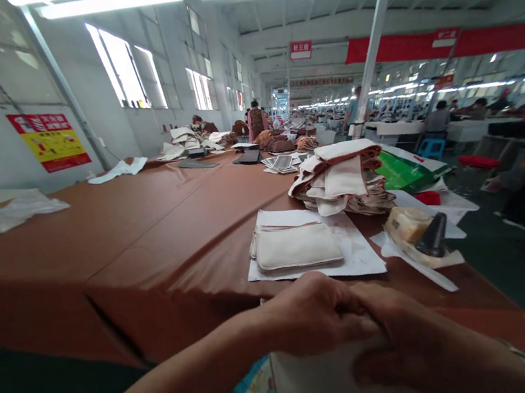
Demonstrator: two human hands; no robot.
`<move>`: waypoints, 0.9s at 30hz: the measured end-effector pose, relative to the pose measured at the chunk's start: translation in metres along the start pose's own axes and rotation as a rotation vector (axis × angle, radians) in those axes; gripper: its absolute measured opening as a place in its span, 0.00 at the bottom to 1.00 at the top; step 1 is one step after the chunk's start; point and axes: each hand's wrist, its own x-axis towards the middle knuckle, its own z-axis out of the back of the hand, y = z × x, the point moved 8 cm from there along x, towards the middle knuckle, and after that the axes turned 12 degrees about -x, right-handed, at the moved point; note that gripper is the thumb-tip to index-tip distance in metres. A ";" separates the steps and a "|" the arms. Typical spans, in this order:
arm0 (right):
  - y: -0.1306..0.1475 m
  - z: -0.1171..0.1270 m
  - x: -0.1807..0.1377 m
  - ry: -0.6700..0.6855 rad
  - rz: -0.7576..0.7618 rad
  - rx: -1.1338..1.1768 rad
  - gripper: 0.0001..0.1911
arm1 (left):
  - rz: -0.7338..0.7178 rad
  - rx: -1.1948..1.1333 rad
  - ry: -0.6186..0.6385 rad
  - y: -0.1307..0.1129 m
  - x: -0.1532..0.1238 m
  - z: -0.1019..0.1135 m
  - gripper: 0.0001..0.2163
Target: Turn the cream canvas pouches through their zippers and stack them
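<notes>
Low in front of me, over my lap, is a cream leather-like panel (326,382) with both hands on it. My left hand (314,316) is closed over its upper edge. My right hand (403,334) meets the left there, its fingers closed on the panel and partly blurred. Whatever lies between the two hands is hidden. Just beyond them, a neat stack of similar cream panels (297,245) rests on a white paper sheet (361,250) on the brown-covered table (185,217).
A taller pile of cream pieces with brown edges (340,176) stands behind the paper. At the right edge are a black cone-shaped object (432,236), a yellowish container (407,224) and a green bag (400,169). Other people work farther back.
</notes>
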 end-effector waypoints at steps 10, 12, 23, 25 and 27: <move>-0.097 0.010 -0.022 0.098 -0.248 0.173 0.15 | 0.296 -0.120 0.171 0.074 -0.043 0.062 0.16; -0.101 0.002 -0.021 0.054 -0.221 0.066 0.11 | 0.247 -0.034 0.146 0.063 -0.036 0.050 0.11; -0.090 -0.091 0.052 -0.032 -0.184 0.134 0.18 | 0.278 -0.052 0.170 0.044 -0.013 0.040 0.17; -0.093 -0.079 0.050 -0.065 -0.169 0.143 0.24 | 0.238 -0.221 0.115 0.058 -0.015 0.050 0.24; -0.086 -0.059 0.039 -0.102 -0.140 0.168 0.27 | 0.177 -0.348 0.064 0.058 -0.017 0.052 0.28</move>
